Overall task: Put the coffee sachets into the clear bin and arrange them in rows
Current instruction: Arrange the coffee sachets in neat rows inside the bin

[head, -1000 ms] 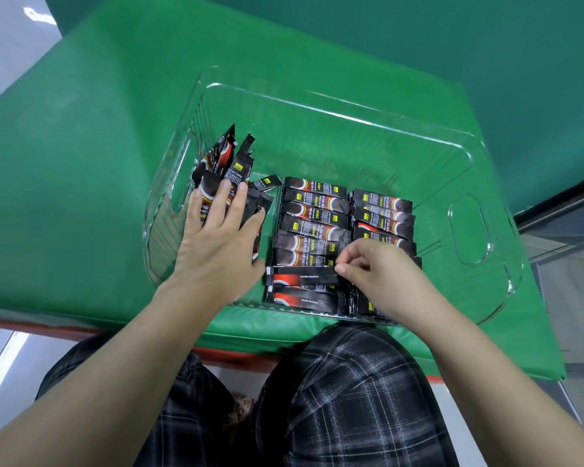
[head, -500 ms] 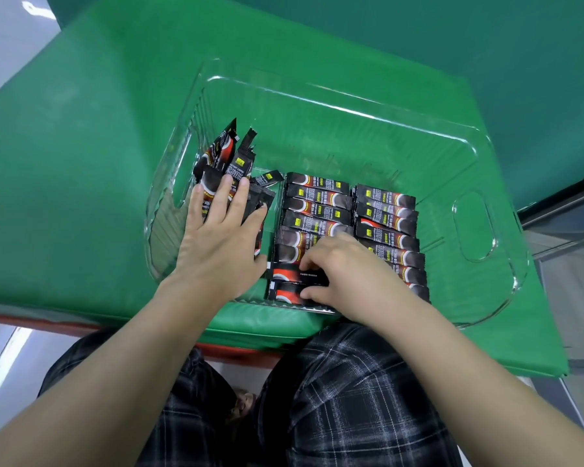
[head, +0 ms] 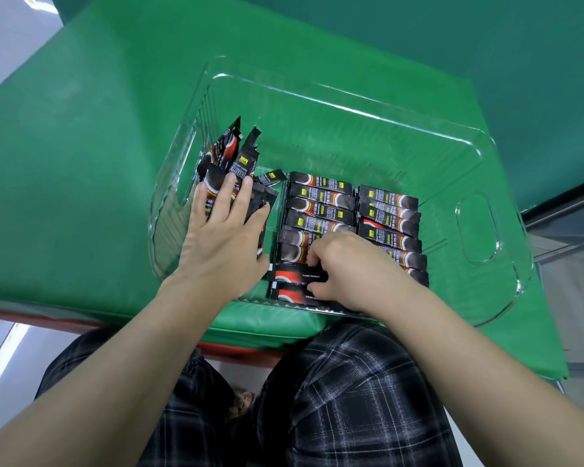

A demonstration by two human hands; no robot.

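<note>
A clear plastic bin [head: 351, 106] stands on the green padded table. Inside it, black coffee sachets lie flat in two neat rows, a middle row [head: 321, 200] and a right row [head: 390, 215]. A loose, leaning bunch of sachets [head: 231, 156] stands against the bin's left wall. My left hand [head: 223, 237] rests flat on that bunch with fingers spread and straight. My right hand [head: 348, 267] lies over the near end of the middle row, and its curled fingers pinch a sachet [head: 292, 276] there. The hand hides the near sachets of both rows.
The bin's far half and right side show only its bare floor, with a handle cut-out [head: 477, 227] in the right wall. The green table [head: 81, 146] spreads to the left; its near edge lies just above my lap in plaid trousers [head: 334, 399].
My right hand slid left from the right row's near end to the middle row's near end and closed on a sachet there. My left hand stayed on the loose bunch.
</note>
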